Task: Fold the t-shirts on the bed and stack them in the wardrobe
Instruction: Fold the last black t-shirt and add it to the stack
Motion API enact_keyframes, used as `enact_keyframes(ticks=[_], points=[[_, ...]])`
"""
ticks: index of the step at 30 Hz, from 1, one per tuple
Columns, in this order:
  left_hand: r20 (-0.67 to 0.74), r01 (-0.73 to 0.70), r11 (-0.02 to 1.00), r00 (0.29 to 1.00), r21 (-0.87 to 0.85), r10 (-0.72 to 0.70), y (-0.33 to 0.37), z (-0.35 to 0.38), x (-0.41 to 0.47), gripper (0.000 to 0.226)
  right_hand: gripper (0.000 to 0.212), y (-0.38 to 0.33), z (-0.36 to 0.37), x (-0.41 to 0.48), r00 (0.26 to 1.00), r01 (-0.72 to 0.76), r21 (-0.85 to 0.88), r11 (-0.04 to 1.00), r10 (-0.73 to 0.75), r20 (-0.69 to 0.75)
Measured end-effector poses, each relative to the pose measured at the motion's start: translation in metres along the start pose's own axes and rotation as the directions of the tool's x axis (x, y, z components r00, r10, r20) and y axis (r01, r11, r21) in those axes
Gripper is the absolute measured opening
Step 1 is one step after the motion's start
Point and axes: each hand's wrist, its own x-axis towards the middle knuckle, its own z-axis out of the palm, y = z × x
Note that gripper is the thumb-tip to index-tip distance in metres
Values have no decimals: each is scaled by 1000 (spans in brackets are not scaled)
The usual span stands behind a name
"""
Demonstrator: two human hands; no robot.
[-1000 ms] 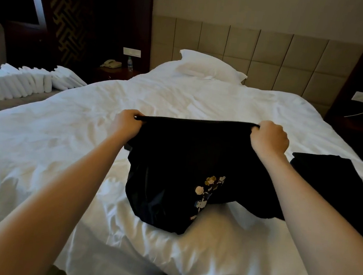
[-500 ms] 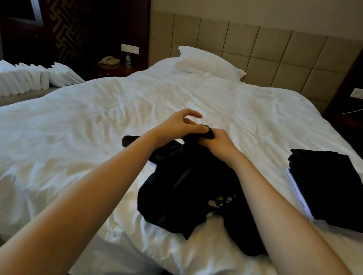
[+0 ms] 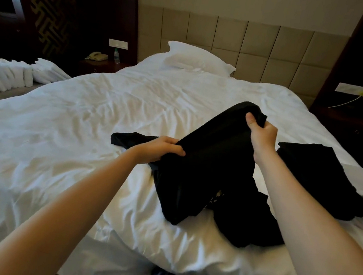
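Observation:
A black t-shirt [image 3: 207,177] with a small floral print lies bunched on the white bed [image 3: 84,129] near its front edge. My left hand [image 3: 160,149] grips one edge of it low, close to the sheet. My right hand [image 3: 261,134] pinches another part and lifts it above the bed, so the cloth stretches slanted between the two hands. One sleeve trails flat to the left. A folded black t-shirt [image 3: 318,178] rests to the right on folded white cloth. The wardrobe is not in view.
A white pillow [image 3: 195,58] lies by the padded headboard. Rows of folded white towels [image 3: 6,75] sit on a surface at the left. A nightstand with a phone [image 3: 96,56] and a bottle stands beyond them. Dark furniture stands at the right.
My hands met over the bunched t-shirt half a second ago; now they have parted, the right hand rising up and right with the cloth, the left moving lower and left.

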Motion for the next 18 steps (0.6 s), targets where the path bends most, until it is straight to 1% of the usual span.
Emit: enact_keyframes(ticks=[1,3,5,6,7,8,9,10,11,12,13,14,15,16,17,18], points=[[4,-14,999,1000,-53,14,2,-2,0,9,34,1,-4,2,1000,2,-22,1000,-3,-31],[-57,-59,998,997,-16,58,5,-6,1,10,33,3,-9,5,999,7,-48,999,-10,-52],[-215,-101,994,971,36,106,3,-12,4,11,30,3,-9,4,1000,3,-65,998,-3,-2],[-291,-95,994,951,57,107,2,-15,5,13,26,2,-7,2,999,-3,-73,997,7,44],[-333,-72,994,938,87,97,0,-19,6,17,24,4,-4,0,995,-13,-75,997,20,97],[-331,-25,991,941,132,68,-4,-23,6,23,24,6,0,-2,987,-31,-70,997,42,158],[-291,37,983,956,181,17,-8,-24,5,35,28,8,5,-5,972,-61,-62,996,74,223],[-234,87,971,972,224,-33,-12,-23,4,50,33,11,9,-9,949,-97,-63,993,111,295],[-172,99,963,983,252,-56,-14,-18,2,66,38,13,14,-13,918,-132,-73,989,150,367],[-117,78,962,992,261,-49,-15,-10,1,80,39,15,19,-19,877,-165,-92,982,189,442],[-73,33,967,997,254,-15,-14,-1,1,89,38,18,24,-23,829,-193,-112,975,223,513],[-58,-15,970,998,243,30,-13,8,3,92,35,20,27,-27,774,-213,-125,969,246,583],[-75,-56,972,994,227,75,-13,16,6,86,32,22,31,-31,709,-233,-127,964,258,656],[-120,-82,970,986,230,112,-14,22,10,73,29,24,32,-33,657,-250,-118,961,258,708],[-187,-94,965,972,247,142,-15,25,13,55,27,30,31,-32,644,-270,-89,959,249,723],[-275,-83,960,948,267,159,-17,24,15,40,30,36,30,-31,665,-284,-64,957,245,706]])
